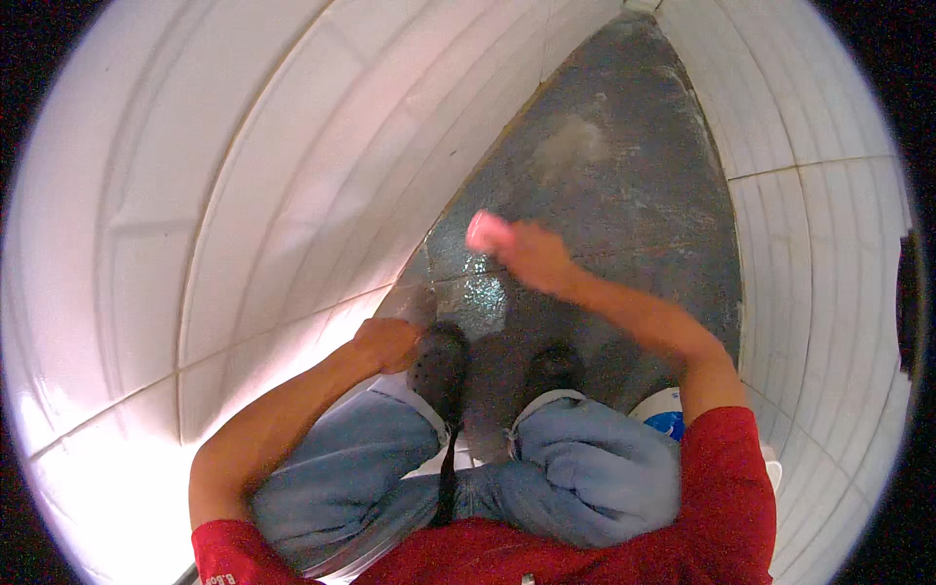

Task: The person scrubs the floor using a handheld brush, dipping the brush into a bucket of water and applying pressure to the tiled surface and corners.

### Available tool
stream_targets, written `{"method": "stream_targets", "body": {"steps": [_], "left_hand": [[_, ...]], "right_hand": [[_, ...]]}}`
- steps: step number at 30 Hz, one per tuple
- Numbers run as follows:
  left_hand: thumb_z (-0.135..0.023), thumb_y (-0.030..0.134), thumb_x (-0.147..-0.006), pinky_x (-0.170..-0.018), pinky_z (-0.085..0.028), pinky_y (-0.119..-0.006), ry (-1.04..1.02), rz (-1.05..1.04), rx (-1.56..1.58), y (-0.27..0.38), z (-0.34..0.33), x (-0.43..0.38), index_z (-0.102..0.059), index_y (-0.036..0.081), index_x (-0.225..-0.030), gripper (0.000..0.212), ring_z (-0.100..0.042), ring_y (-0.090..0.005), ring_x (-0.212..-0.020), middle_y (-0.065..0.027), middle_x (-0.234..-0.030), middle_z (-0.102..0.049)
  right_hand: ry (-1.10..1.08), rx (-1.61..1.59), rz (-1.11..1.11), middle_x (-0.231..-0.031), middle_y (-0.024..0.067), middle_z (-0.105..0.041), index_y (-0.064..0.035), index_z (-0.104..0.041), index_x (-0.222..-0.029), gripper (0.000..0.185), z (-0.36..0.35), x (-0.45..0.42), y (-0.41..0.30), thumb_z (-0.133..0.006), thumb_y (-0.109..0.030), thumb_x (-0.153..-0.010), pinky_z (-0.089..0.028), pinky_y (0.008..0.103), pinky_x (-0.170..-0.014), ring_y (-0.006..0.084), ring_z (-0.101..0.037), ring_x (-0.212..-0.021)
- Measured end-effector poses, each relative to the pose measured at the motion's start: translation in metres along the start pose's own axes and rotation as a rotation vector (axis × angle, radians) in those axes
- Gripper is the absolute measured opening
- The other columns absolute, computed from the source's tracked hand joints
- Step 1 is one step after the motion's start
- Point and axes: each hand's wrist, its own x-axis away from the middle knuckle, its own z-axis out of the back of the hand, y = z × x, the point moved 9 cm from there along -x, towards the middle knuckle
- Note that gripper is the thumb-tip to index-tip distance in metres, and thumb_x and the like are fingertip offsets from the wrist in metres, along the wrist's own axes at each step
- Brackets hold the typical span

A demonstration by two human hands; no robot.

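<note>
A pink object (486, 230), blurred and possibly a scrub brush or a cup, is in the grip of my right hand (536, 257). That hand is over the wet, shiny part of the dark grey floor (629, 212), near the foot of the left wall. My left hand (387, 344) is low beside my dark perforated left shoe (439, 365), close to the wall's lower edge. Its fingers are bent and partly hidden, so I cannot tell whether it holds anything.
White tiled walls rise at left (314, 183) and right (775, 219), narrowing to a far corner. A white bucket with blue marking (662, 415) stands by my right knee, partly hidden by my arm. A pale patch (574, 142) marks the floor ahead.
</note>
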Motion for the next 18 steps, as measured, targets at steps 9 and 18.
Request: {"method": "stream_targets", "body": {"steps": [9,18], "left_hand": [[-0.053,0.021,-0.082,-0.081,-0.052,-0.051,0.086,-0.049,0.034,-0.004,-0.007,-0.013,-0.063,0.007,-0.105,0.029,-0.065,-0.0378,-0.097,-0.0198,-0.102,-0.067],[-0.047,0.024,-0.090,-0.077,-0.053,-0.052,0.035,-0.024,-0.063,0.002,-0.010,-0.016,-0.062,0.008,-0.103,0.026,-0.064,-0.0406,-0.093,-0.0197,-0.095,-0.067]], "right_hand": [[0.518,0.062,-0.653,-0.109,0.0217,-0.064,-0.0161,-0.055,-0.121,0.039,0.185,0.051,0.141,-0.039,-0.044,-0.099,-0.049,0.0533,-0.079,0.0451,-0.061,-0.095],[0.464,-0.277,-0.287,-0.121,0.0189,-0.058,-0.0112,-0.052,-0.125,0.040,0.112,-0.048,0.077,-0.042,-0.038,-0.098,-0.050,0.0503,-0.087,0.0420,-0.060,-0.101]]}}
